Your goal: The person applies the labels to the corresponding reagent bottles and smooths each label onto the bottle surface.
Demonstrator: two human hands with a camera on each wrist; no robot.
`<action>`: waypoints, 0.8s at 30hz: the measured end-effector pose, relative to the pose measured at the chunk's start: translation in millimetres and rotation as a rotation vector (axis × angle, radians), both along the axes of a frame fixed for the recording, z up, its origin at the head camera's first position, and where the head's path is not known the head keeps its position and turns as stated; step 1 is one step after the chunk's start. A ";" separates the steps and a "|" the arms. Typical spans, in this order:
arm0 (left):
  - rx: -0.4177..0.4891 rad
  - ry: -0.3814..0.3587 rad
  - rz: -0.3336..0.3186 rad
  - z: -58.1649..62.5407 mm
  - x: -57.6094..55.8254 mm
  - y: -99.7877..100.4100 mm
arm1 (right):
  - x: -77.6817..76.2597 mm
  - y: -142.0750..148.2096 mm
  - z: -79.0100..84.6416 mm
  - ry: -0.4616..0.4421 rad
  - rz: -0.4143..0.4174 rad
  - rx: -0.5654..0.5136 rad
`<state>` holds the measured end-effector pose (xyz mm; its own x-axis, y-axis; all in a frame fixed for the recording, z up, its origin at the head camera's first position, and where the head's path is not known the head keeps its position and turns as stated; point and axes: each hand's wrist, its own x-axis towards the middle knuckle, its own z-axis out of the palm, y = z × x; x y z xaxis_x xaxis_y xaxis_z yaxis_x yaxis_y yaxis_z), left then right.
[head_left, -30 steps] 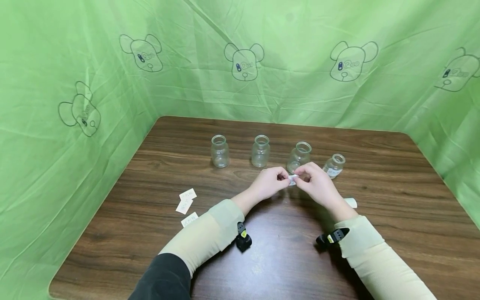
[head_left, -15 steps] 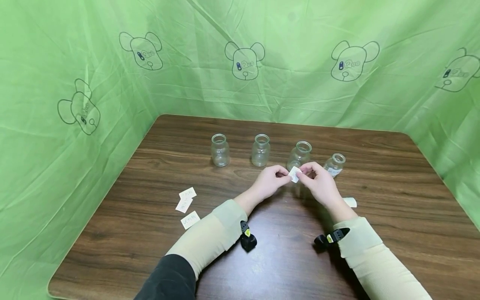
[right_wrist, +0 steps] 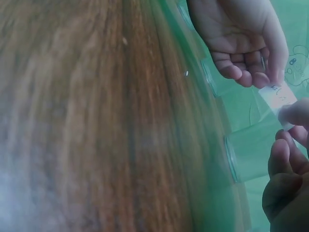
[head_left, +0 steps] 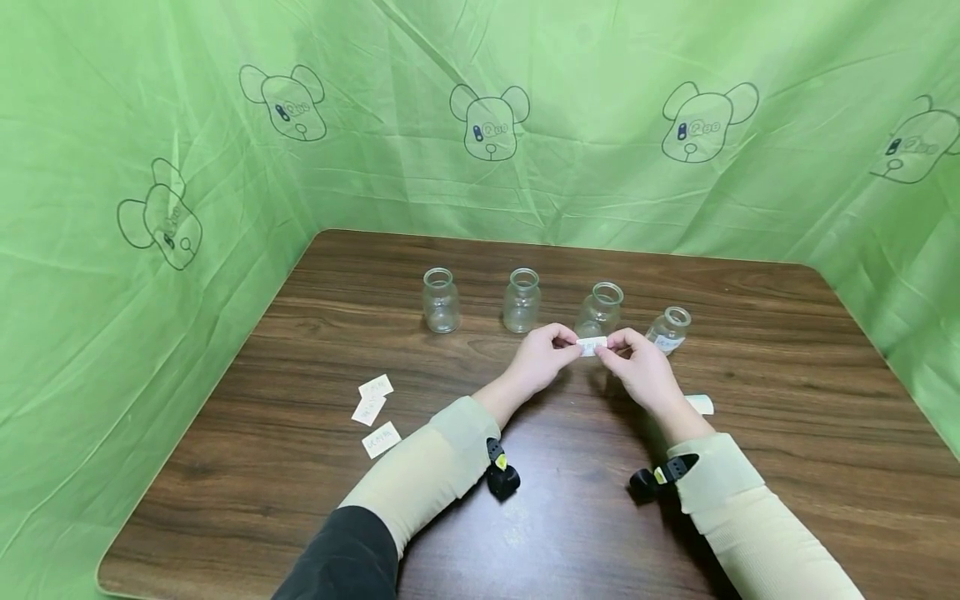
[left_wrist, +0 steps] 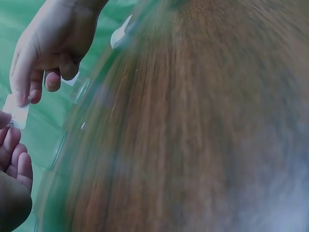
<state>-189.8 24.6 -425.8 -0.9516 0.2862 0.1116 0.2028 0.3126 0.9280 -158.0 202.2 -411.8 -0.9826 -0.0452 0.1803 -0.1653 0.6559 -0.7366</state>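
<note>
Between my two hands is a small white label point(head_left: 592, 347) with handwriting, held up in front of the third glass jar point(head_left: 598, 310). My left hand point(head_left: 537, 363) pinches its left end between thumb and fingers. Its right end is pinched by my right hand point(head_left: 642, 372). In the right wrist view the label point(right_wrist: 279, 99) spans the gap between both sets of fingertips. The left wrist view shows the label point(left_wrist: 17, 111) at the left edge, partly covered by fingers. Right of my right hand, a smaller jar point(head_left: 670, 330) leans and bears a white label.
Two more glass jars stand at the back, one far left point(head_left: 441, 302) and one mid-left point(head_left: 521, 302). Several white written labels point(head_left: 381, 439) lie on the brown wooden table point(head_left: 277, 475) at left. A white piece point(head_left: 701, 405) lies near my right wrist. Green cloth point(head_left: 585, 200) surrounds the table.
Both hands keep hold of the label. It has turned from slanted to nearly level, its written face showing. My left forearm has shifted slightly right, and my right hand slightly right too.
</note>
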 end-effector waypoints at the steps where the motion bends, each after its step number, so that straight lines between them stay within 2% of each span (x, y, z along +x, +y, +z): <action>1: 0.002 0.002 0.000 0.1 0.1 0.9 | -0.6 0.5 -0.8 0.000 -0.005 0.000; 7: -0.021 0.029 0.009 2.4 -1.3 5.2 | -3.2 1.1 -5.8 0.019 -0.014 -0.034; 13: -0.060 0.075 0.023 1.1 -7.3 5.8 | -4.8 0.5 -8.6 0.030 -0.005 -0.060; 18: -0.076 0.109 0.027 0.6 -11.1 6.6 | -5.2 1.3 -8.3 0.005 -0.017 -0.034; 24: -0.101 0.095 0.036 1.6 -12.8 10.5 | -7.3 3.5 -9.5 -0.037 -0.041 -0.025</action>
<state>-202.6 35.1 -424.2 -0.9479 0.2667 0.1741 0.2755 0.4121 0.8685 -165.3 205.7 -421.3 -0.9895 -0.0010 0.1443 -0.1111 0.6431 -0.7577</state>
